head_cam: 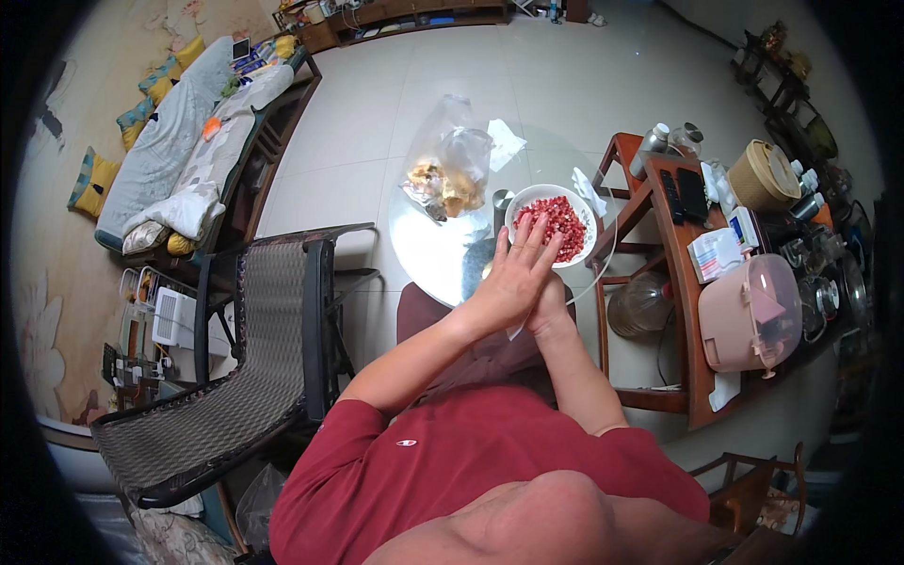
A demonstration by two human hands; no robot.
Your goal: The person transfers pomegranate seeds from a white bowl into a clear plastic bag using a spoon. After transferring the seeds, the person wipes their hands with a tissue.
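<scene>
My left hand (515, 272) is laid against my right hand, its fingers extended and slightly apart. Much of my right hand (549, 307) is hidden behind it. A small white piece, perhaps tissue (518, 329), pokes out below the two hands; which of them holds it is unclear. Just beyond my fingertips a white bowl (520, 198) holds loose red pomegranate seeds (565, 233). The bowl rests on a round glass table (424, 254). To its left stand a metal cylinder (503, 200) and a clear plastic bag (455, 152) with yellowish peels inside.
White tissues (506, 145) lie beyond the bowl. A mesh reclining chair (272, 339) stands at left, near a covered sofa (176, 162). On the right, a wooden table (681, 247) carries remotes (671, 198), a pink box (734, 318) and a woven container (756, 176).
</scene>
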